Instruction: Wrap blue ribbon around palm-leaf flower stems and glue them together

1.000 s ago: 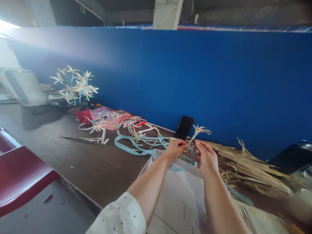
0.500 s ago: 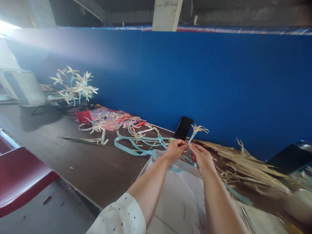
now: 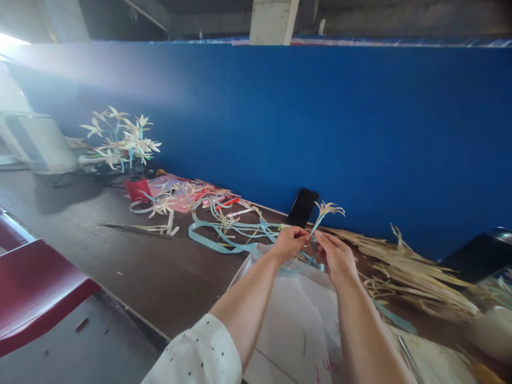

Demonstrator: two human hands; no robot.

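Note:
A handmade flower with pale straw-like petals and a light-blue wrapped stem stands tilted between my fingertips. My left hand pinches at the lower stem, thumb and forefinger together. My right hand pinches the stem from the other side, its fingers curled. A light-blue ribbon hangs just below my hands; where its end meets the stem is hidden by the fingers. Underneath my forearms lies a white sheet or box lid with pink handwriting near its lower part.
Looped light-blue ribbon lies left of my hands. A black phone leans against the blue partition. Dry straw-like strips spread at right. Farther left stand a red pot of similar flowers and a kettle.
My hands and the flower have shifted slightly to the right, and my fingertips are a little farther apart. The view has tilted slightly. Both hands keep their pinch.

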